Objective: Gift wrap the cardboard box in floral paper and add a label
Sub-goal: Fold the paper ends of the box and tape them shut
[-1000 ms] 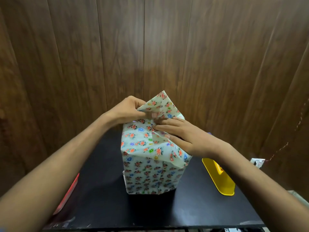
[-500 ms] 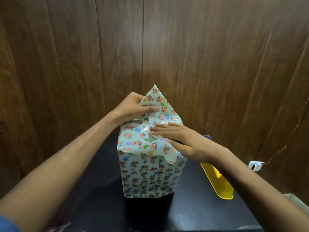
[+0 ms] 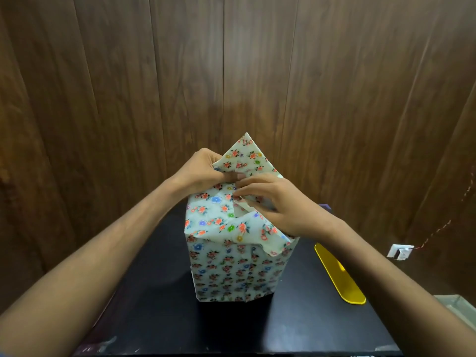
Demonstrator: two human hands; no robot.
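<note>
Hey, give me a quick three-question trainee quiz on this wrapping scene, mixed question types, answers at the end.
1. True or false: the box stands upright on the table.
2. Which hand grips the pointed flap? A left B right
3. What colour is the flat thing right of the box?

Key: 1 true. 2 A, the left hand; the right hand pinches a lower fold. 3 yellow.

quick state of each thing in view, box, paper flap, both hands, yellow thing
Floral-papered cardboard box: upright on black table, top unsealed.
Pointed floral paper flap: standing up, not folded down.
Left hand: gripping flap's left edge.
Right hand: pinching top folds.
Yellow plastic piece: lying untouched, right of box.
</note>
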